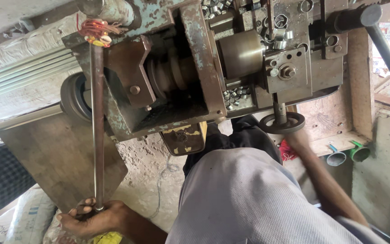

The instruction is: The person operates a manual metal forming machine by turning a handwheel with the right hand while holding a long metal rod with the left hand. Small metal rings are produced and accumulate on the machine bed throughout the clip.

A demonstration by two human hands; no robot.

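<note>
Lathe-type machine (pixel 195 68), old, with worn blue-green paint and much rust, fills the upper half of the head view, and everything else is placed from it. A long steel lever rod (pixel 97 126) hangs down from the machine's left end, where red thread (pixel 95 29) is wound at its top. The left hand (pixel 91 219) grips the rod's lower end, well below the machine, fingers (pixel 83 209) wrapped tight around it. Under the machine's right part a small black handwheel (pixel 283 123) sits on a short shaft; the right hand (pixel 294 135) reaches up to it and touches its lower edge, but whether those fingers are curled round the rim or only resting on it cannot be told.

A brass-coloured cylinder (pixel 240 54) sits in the middle of the machine. Small metal rings (pixel 235 95) lie heaped just below it and more lie above it, so many pieces look already finished. No measure of the remaining work shows. A yellow-and-black plate (pixel 183 138) hangs beneath the machine, above the person's grey-clad lap (pixel 244 199).
</note>
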